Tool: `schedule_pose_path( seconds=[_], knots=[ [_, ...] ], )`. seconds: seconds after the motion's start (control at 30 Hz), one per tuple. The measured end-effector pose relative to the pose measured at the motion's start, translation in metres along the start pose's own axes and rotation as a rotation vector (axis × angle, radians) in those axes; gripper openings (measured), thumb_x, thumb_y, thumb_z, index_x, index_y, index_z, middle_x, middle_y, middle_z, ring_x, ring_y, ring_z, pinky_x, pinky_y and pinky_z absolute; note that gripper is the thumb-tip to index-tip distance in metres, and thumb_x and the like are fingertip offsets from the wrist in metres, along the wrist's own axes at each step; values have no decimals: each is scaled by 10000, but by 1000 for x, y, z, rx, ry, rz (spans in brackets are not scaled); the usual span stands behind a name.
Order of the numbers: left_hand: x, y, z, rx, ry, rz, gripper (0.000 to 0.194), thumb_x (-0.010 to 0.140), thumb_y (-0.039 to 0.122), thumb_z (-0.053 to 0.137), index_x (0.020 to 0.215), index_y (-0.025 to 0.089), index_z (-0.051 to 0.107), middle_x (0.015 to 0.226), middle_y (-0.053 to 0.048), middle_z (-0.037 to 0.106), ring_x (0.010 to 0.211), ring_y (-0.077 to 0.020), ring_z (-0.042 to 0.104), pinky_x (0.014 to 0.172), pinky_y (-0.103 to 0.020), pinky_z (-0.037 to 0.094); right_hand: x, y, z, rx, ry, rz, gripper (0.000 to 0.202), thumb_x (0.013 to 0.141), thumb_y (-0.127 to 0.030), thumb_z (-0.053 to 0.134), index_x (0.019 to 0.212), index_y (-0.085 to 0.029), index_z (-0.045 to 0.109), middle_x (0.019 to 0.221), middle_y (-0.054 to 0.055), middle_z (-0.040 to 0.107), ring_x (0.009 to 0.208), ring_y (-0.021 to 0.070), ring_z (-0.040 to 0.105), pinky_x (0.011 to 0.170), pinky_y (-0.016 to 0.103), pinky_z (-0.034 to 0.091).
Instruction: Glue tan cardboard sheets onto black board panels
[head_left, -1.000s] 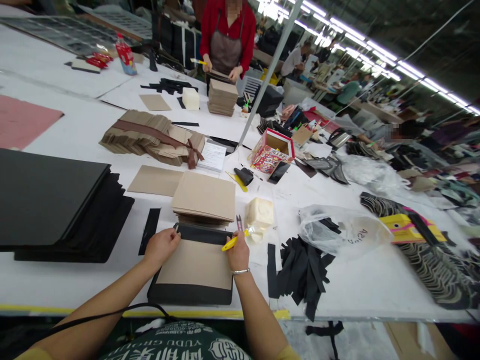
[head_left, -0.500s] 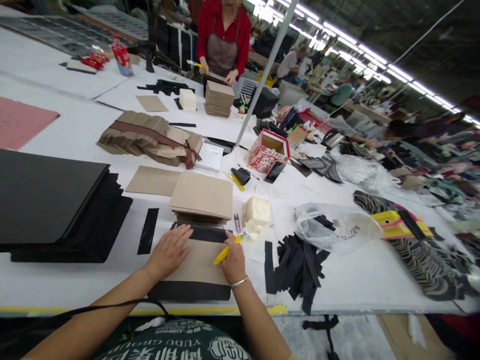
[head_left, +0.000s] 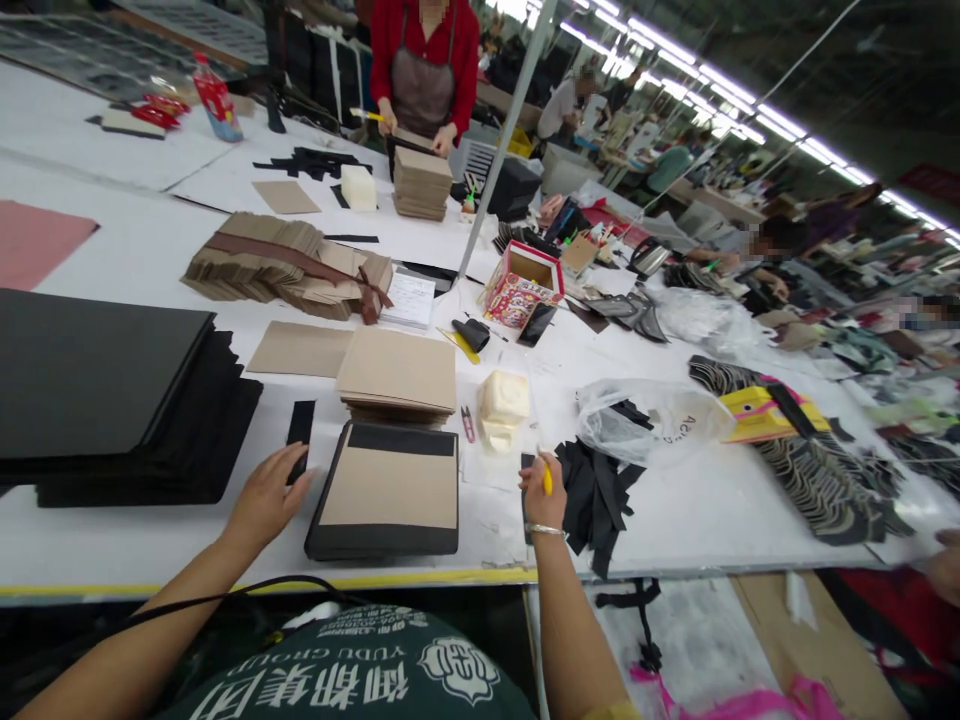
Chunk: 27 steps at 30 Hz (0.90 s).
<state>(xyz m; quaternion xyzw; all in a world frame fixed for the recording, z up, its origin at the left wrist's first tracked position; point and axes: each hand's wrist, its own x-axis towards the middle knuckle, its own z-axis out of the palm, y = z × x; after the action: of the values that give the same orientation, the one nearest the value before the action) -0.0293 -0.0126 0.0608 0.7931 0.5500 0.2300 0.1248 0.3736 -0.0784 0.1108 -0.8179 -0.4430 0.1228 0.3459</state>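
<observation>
My left hand (head_left: pixel 268 492) rests at the lower end of a black strip (head_left: pixel 301 425) on the table, its fingers apart and touching the strip. My right hand (head_left: pixel 543 488) is closed around a yellow-handled brush (head_left: pixel 547 476), beside a heap of black strips (head_left: pixel 596 495). Between my hands lies a black-edged panel with a beige board (head_left: pixel 391 486) on it and a black band along the top. Just behind it is a stack of beige boards (head_left: pixel 397 368). A cream block-shaped container (head_left: pixel 502 400) stands right of the stack, with small red snips (head_left: pixel 468 424) beside it.
A tall pile of black sheets (head_left: pixel 97 380) stands at the left. Farther back are a tied board bundle (head_left: pixel 277 262), a red patterned box (head_left: pixel 523 285) and a metal pole (head_left: pixel 510 130). A plastic bag (head_left: pixel 645 420) lies right. A person in red (head_left: pixel 424 70) works across the table.
Both hands have left the panel. My left hand moved left to the single black strip, and my right hand moved right with the brush to the strip heap.
</observation>
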Motion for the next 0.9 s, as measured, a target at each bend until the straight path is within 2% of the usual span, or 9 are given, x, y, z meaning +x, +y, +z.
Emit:
schedule_pose_path(
  seconds=[0.1,0.23,0.33,0.47,0.53,0.6,0.7,0.8,0.9],
  knots=[
    [-18,-8,-9,-75,31,-174,412,826,426,399,1147,178,472,1137,-109,539,1065,-223,497,946,-381,381,11,8,-14,95,44,130,454,853,-486,296,1023,-135,529,597,5,576,450,121,522,510,247,419],
    [-35,3,-15,-180,-8,-284,378,822,432,410,1084,175,503,1071,-84,557,941,-192,549,852,-338,453,29,8,-13,115,31,182,433,834,-496,342,838,-137,584,548,14,561,420,118,514,486,250,414],
    [-43,21,-18,-170,31,-198,345,820,405,440,1071,180,512,1060,-88,563,970,-198,535,890,-348,427,27,-5,-10,251,57,179,400,816,-498,387,918,-149,554,595,6,582,415,108,524,457,235,425],
    [-51,37,-16,-112,-8,41,337,795,383,504,1072,194,526,1057,-89,572,1018,-221,507,940,-376,381,-5,-20,-5,340,25,58,425,832,-490,358,1090,-165,451,722,12,625,447,93,559,473,222,451],
    [-51,37,-10,-99,-77,121,354,783,400,520,1075,200,529,1071,-90,569,1022,-229,504,936,-383,380,-27,-24,2,259,-67,-42,364,863,-449,321,1044,-168,462,745,18,633,506,99,592,516,221,465],
    [-50,34,-3,-81,-112,121,427,763,433,537,1111,189,508,1116,-106,544,1052,-245,485,943,-399,370,-51,-28,13,114,-175,-206,286,881,-392,325,964,-182,499,790,33,637,649,124,626,612,239,481],
    [-49,32,5,-83,-147,3,586,720,464,572,1202,163,428,1198,-132,481,1113,-266,442,962,-426,350,-81,-40,36,-101,-324,-577,190,866,-307,400,917,-184,535,874,73,629,841,164,597,742,285,469],
    [-49,34,7,-175,-192,-114,662,707,420,591,1265,157,351,1237,-132,448,1146,-251,421,974,-405,346,-96,-63,62,-238,-458,-955,134,849,-248,445,893,-166,541,1007,122,590,973,200,525,809,336,442],
    [-48,37,7,-275,-196,-171,688,689,370,614,1283,165,332,1250,-127,439,1160,-237,413,979,-383,344,-100,-94,81,-415,-575,-1128,139,865,-203,401,894,-156,528,1055,167,547,1054,235,455,818,385,417]
  ],
)
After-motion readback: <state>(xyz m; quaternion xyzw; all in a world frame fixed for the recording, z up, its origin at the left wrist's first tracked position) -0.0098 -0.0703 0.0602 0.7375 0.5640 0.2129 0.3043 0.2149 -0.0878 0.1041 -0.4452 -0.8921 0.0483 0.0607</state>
